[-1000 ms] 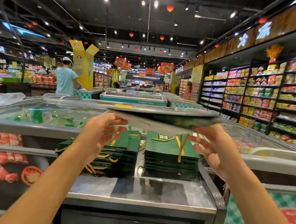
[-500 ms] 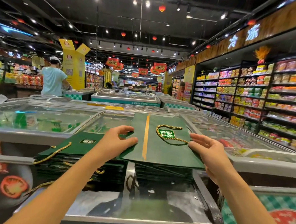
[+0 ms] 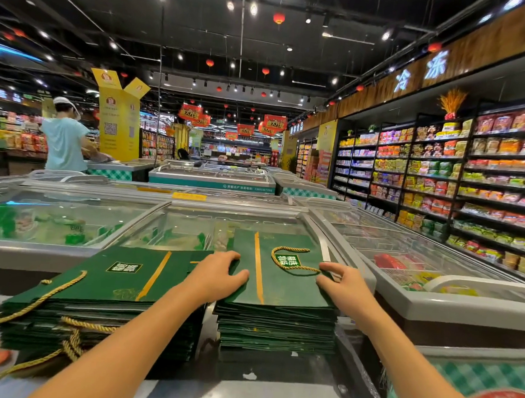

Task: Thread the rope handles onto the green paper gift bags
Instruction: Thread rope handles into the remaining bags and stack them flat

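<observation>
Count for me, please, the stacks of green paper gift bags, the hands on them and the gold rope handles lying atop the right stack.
Stacks of green paper gift bags: 2 (left stack, right stack)
Hands: 2 (left hand, right hand), both on the right stack
Gold rope handles atop the right stack: 1
Total: 5

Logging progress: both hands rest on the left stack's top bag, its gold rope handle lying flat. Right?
No: head view shows left hand and right hand on the top bag of the right stack, its gold rope handle lying flat.
</observation>
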